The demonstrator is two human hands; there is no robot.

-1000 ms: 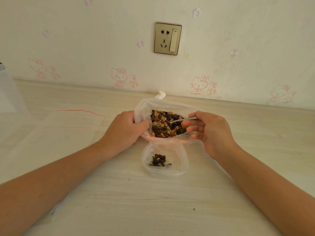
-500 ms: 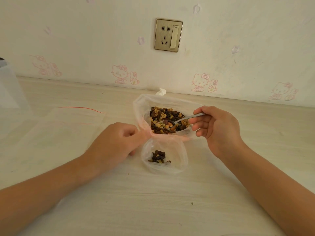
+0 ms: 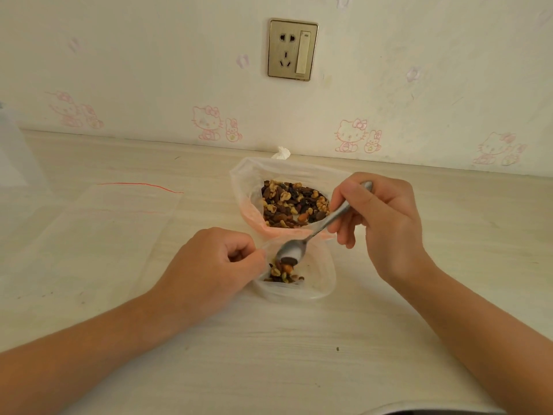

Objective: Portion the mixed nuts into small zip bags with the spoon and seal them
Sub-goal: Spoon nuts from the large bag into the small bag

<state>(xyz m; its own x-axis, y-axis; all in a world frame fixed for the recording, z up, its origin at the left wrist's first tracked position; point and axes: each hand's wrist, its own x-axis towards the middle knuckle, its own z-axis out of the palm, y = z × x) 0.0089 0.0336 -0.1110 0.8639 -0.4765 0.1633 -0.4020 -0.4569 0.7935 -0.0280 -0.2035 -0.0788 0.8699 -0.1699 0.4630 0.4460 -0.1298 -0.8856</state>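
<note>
Right hand (image 3: 386, 223): fingers curled round the handle of the spoon (image 3: 321, 230). The spoon's bowl tips down below the fingertips into the mouth of the small zip bag (image 3: 321, 284), with a dark nut at its lip.
Left hand (image 3: 215, 265): fingers curled, thumb and forefinger pinching the small bag's left rim.
Mixed nuts (image 3: 291, 205): the main lot sits in the large bag (image 3: 247, 181) beyond the fingers of both hands. A small heap (image 3: 281, 274) lies just right of the left fingertips.
Flat zip bags (image 3: 104, 223): on the table (image 3: 299, 354), well left of the left fingers.
</note>
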